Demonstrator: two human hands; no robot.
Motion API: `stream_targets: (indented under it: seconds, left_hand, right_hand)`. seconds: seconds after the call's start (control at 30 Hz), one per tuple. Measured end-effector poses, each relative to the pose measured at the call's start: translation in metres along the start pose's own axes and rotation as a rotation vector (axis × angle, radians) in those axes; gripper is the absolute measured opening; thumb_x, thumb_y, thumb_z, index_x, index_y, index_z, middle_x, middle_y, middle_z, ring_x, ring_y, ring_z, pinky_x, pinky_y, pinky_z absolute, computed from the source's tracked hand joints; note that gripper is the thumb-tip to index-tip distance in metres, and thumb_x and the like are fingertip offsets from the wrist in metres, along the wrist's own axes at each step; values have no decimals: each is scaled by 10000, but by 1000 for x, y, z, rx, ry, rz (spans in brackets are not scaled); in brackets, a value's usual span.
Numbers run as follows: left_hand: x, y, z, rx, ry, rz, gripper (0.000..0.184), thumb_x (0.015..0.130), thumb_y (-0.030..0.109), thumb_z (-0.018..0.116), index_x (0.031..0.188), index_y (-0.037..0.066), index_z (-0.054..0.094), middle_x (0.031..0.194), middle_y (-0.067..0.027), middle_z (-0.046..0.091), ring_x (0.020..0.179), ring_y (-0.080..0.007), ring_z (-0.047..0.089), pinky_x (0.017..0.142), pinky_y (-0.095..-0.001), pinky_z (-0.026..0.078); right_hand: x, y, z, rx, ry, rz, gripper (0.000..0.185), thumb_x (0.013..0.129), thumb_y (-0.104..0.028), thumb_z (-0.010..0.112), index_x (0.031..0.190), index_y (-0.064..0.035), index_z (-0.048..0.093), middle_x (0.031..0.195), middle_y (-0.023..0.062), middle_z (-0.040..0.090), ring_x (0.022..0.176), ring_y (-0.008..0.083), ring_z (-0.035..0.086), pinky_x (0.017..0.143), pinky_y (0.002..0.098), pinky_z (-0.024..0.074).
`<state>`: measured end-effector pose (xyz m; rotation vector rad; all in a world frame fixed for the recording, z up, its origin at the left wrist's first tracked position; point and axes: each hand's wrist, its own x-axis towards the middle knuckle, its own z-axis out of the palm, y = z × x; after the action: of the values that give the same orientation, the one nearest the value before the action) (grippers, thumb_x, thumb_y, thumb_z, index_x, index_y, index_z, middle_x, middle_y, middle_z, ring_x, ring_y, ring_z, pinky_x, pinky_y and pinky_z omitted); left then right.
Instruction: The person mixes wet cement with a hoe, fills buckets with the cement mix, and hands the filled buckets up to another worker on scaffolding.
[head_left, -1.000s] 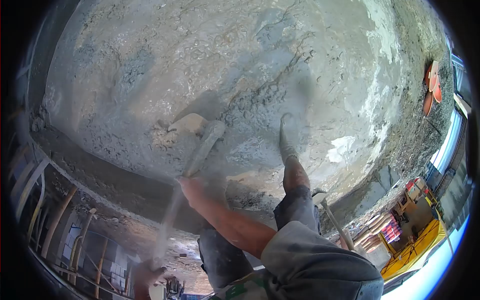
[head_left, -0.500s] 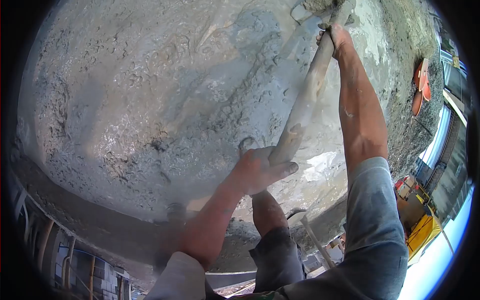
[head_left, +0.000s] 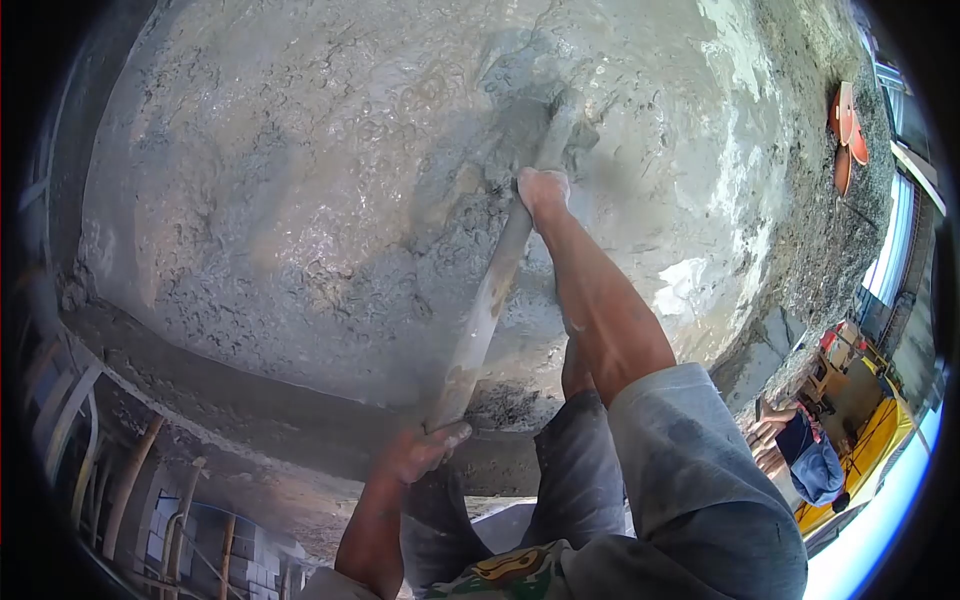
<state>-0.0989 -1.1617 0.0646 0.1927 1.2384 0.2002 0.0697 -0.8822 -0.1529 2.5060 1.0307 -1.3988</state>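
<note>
A long wooden tool handle (head_left: 490,295) slants across the wet concrete (head_left: 300,180). My right hand (head_left: 544,190) is closed around its upper stretch, arm reaching forward. Near my legs, my left hand (head_left: 425,452) grips the lower end, thumb lying along it. The far end of the tool meets a dark, churned patch of concrete, and its head is covered in mortar, so I cannot make out its shape. My legs stand at the near side of the concrete.
A low concrete rim (head_left: 210,360) borders the mix at the near left. Gravelly material (head_left: 850,215) lies on the right, with orange pans (head_left: 847,135) on it. Another person (head_left: 810,460) is at the lower right by a yellow sheet (head_left: 875,455). Poles (head_left: 130,480) stand at lower left.
Both hands have drawn the tool back toward my body and to the left. My left hand is now lower, by my legs; the view has shifted, and another person has appeared at right.
</note>
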Motion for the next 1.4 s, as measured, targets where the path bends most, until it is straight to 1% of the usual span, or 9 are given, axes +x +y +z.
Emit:
stream_targets:
  seconds: [0.13, 0.27, 0.43, 0.57, 0.73, 0.77, 0.83, 0.97, 1.4]
  left_hand:
    - [-43, -61, -30, 234, 132, 135, 318, 706, 273, 673, 849, -6, 618, 652, -79, 598, 590, -161, 559, 567, -319, 445]
    - [-89, -92, -51, 328, 272, 90, 347, 657, 285, 688, 839, -5, 634, 711, -100, 628, 624, -177, 574, 609, -325, 453]
    - [-193, -116, -53, 373, 347, -441, 432, 623, 391, 707, 853, 31, 647, 701, -134, 635, 662, -235, 621, 640, -346, 460]
    - [-230, -135, -53, 547, 409, -474, 425, 625, 427, 706, 846, 68, 658, 692, -107, 642, 652, -225, 623, 634, -346, 460]
    - [-144, -100, -6, 481, 185, -389, 397, 624, 410, 733, 815, 69, 660, 677, -99, 642, 651, -209, 632, 622, -329, 474]
    - [-103, -78, 6, 264, 111, -266, 423, 638, 405, 722, 841, 43, 644, 665, -107, 636, 639, -214, 628, 623, -330, 472]
    - [-17, -30, 24, 305, 250, 267, 474, 662, 405, 698, 929, 20, 625, 805, -146, 631, 738, -241, 614, 684, -347, 461]
    - [103, 58, -29, 288, 64, 372, 481, 708, 321, 682, 1021, -29, 578, 853, -171, 611, 747, -205, 565, 697, -336, 440]
    - [-78, -17, -170, 549, 235, 265, 514, 727, 413, 632, 1071, 36, 568, 927, -181, 623, 880, -312, 600, 740, -380, 464]
  right_hand:
    - [-62, 82, 75, 510, -93, 160, 222, 721, -119, 510, 792, 87, 556, 675, 184, 547, 497, 315, 570, 435, 408, 491]
    - [-84, 120, 125, 523, -153, 95, 198, 731, -114, 518, 757, 79, 549, 641, 161, 524, 478, 293, 553, 409, 379, 476]
    - [-209, 157, 215, 472, -309, 284, 242, 704, -214, 609, 703, 27, 589, 687, 148, 596, 570, 236, 585, 546, 347, 448]
    - [-313, 95, 139, 318, -403, 178, 265, 688, -206, 647, 778, 32, 573, 668, 152, 577, 670, 254, 592, 598, 355, 451]
    - [-213, 85, 69, 154, -358, -276, 198, 765, -136, 584, 871, 32, 580, 683, 94, 552, 598, 226, 576, 526, 349, 469]
    - [-150, 98, 77, 586, -376, 9, 201, 796, -158, 544, 850, 34, 567, 675, 100, 547, 526, 223, 561, 450, 354, 462]
    - [-79, 26, 4, 692, -211, -28, 218, 733, -129, 552, 765, 87, 542, 616, 136, 530, 477, 255, 568, 421, 367, 458]
    - [65, -68, -55, 633, -121, -133, 208, 761, -138, 503, 833, 52, 544, 679, 124, 512, 500, 252, 552, 448, 376, 472]
    - [-82, -49, 142, 629, -177, 41, 198, 778, -174, 438, 876, -12, 497, 690, 139, 480, 508, 268, 489, 448, 400, 443]
